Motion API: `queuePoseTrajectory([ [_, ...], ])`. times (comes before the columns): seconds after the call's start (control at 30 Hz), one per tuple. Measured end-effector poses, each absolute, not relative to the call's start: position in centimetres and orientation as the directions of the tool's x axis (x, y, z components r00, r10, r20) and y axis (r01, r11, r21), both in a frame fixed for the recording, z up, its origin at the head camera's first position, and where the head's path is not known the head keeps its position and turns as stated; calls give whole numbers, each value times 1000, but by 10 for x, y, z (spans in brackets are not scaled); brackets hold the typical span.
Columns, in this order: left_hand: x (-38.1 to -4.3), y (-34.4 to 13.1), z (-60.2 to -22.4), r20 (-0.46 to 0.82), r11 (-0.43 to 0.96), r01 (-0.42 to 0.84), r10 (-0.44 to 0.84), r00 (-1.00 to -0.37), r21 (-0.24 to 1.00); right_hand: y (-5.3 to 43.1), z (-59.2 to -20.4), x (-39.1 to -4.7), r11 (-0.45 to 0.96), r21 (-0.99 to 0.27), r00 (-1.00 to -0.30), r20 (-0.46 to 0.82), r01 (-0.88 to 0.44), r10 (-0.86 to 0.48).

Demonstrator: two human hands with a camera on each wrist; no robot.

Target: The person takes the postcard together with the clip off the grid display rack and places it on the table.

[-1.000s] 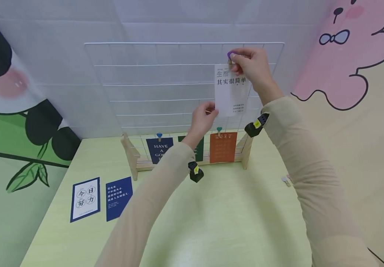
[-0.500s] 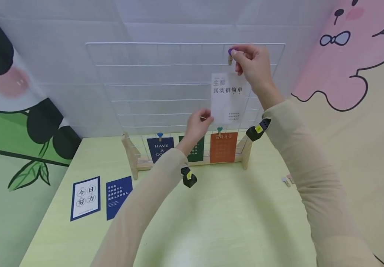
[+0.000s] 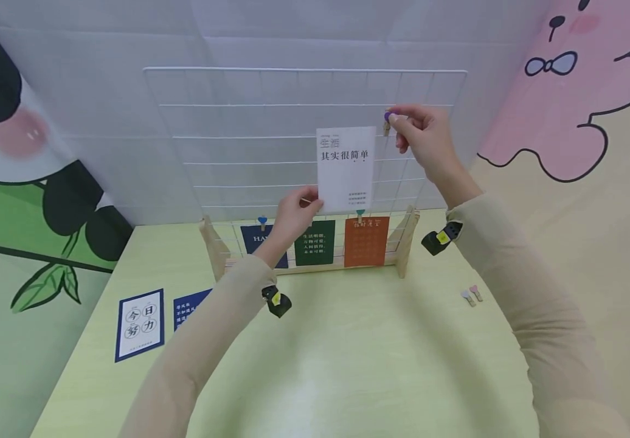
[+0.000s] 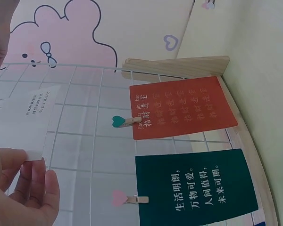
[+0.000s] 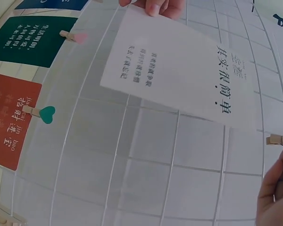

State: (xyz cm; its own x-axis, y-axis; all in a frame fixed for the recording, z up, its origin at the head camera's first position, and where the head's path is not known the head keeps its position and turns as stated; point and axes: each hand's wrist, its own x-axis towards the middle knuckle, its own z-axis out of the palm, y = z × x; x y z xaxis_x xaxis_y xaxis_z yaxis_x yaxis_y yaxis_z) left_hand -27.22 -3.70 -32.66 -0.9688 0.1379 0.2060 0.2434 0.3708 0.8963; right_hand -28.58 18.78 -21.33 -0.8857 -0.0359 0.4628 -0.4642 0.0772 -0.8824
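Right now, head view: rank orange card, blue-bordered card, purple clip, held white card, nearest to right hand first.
1. Purple clip: pinched in right hand.
2. Held white card: left, in left hand.
3. Orange card: lower, on rack.
4. Blue-bordered card: far left, on table.

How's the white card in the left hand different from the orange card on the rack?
The white card has dark print on a white ground, while the orange card has pale lettering. The white card is pinched by the left hand, whereas a teal heart clip holds the orange card. In the head view, the white card is higher than the orange card. Both are rectangular and carry Chinese characters.
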Motion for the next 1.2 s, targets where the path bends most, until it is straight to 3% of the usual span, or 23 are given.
queuePoseTrajectory([
  [0.5,-240,-94,-338,186,360,218,121,-975,907,207,-240,-264,16,-890,-887,453,-456,-94],
  [0.8,-217,-126,-355,161,341,194,124,-979,920,227,-271,-257,98,-922,-925,365,-375,-106],
  [1.2,-198,-156,-400,1,327,42,125,-992,944,258,-328,-243,216,-952,-973,194,-218,-125],
])
